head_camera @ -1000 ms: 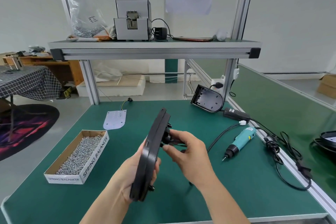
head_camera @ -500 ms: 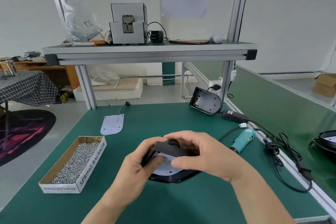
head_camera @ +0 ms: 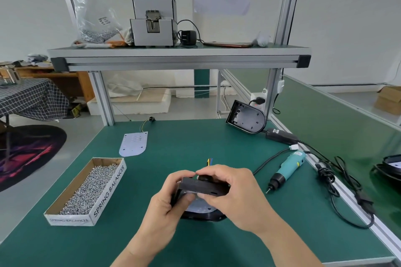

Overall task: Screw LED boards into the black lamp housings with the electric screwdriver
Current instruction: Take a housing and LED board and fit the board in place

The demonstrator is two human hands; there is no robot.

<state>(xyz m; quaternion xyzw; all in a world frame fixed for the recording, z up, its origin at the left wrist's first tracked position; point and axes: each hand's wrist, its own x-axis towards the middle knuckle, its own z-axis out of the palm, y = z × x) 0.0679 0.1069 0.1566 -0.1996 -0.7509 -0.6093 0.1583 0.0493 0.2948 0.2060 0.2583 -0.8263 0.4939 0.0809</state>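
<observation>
light: bright, even, white and diffuse | shadows: weak, one soft shadow under the housing [head_camera: 204, 187] on the table [head_camera: 195, 136] | sheen: pale reflection on the green panel [head_camera: 325, 115] at right | focus: slightly soft everywhere | edges: posts [head_camera: 286, 6] bend outward, wide-angle distortion

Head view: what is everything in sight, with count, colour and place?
held lamp housing: 1, black, front centre
fitted LED board: 1, white, inside that housing
spare lamp housing: 1, black, tilted, back right
loose LED board: 1, white, flat, back left
screw box: 1, cardboard, left
electric screwdriver: 1, teal, lying right
table: 1, green
screw feeder: 1, grey, upper shelf
left hand: 1, holds housing's left end
right hand: 1, holds housing's right end
</observation>
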